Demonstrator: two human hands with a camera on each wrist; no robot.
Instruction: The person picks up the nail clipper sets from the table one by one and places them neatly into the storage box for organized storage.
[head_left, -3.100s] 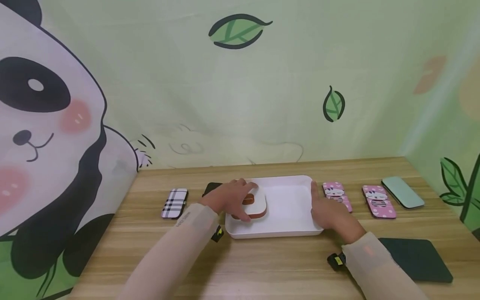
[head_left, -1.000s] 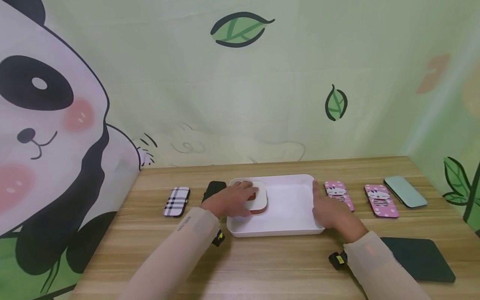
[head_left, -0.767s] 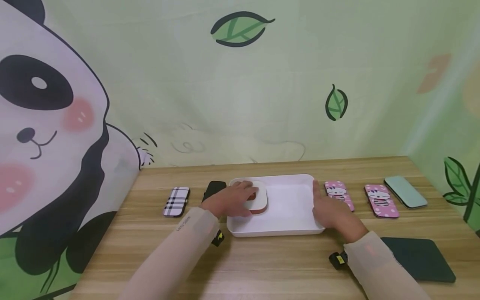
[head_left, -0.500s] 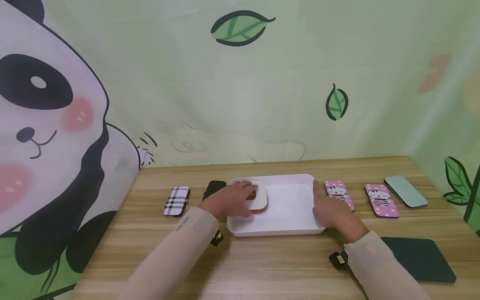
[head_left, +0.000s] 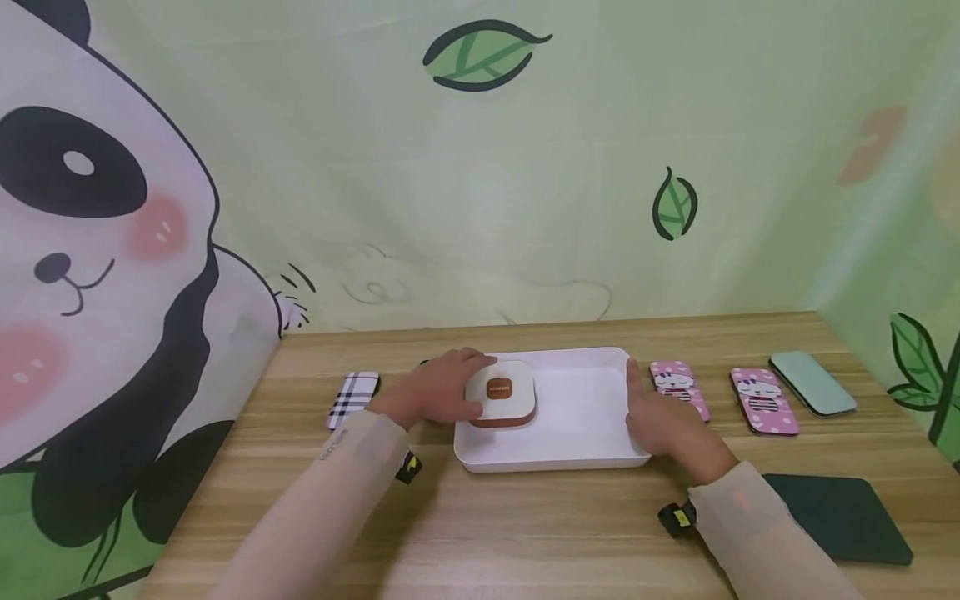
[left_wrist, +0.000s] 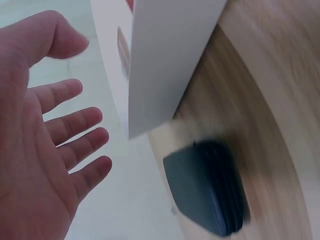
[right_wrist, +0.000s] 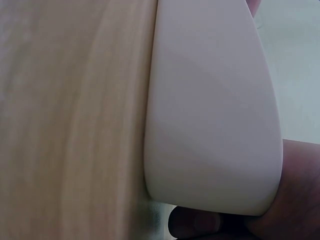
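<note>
A white tray (head_left: 585,417) sits on the wooden table. In its left half rests a rounded square box (head_left: 517,402), white on top with a brown label and a brown lower part. My left hand (head_left: 438,390) is beside the box, over the tray's left end. Its thumb and fingers are spread with nothing between them, as the left wrist view shows. My right hand (head_left: 663,429) holds the tray's right wall, index finger along the rim. In the right wrist view, fingertips (right_wrist: 205,221) curl close under the tray's corner.
A dark, wallet-like case (left_wrist: 205,185) lies left of the tray, mostly hidden in the head view. Farther left is a plaid case (head_left: 351,400). To the right lie two pink cartoon cases (head_left: 763,402) (head_left: 678,383), a pale green case (head_left: 812,383) and a dark flat pad (head_left: 840,517).
My left hand has moved left from on top of the box, uncovering its brown label. The box stays in the tray. My right hand keeps its place at the tray's right side.
</note>
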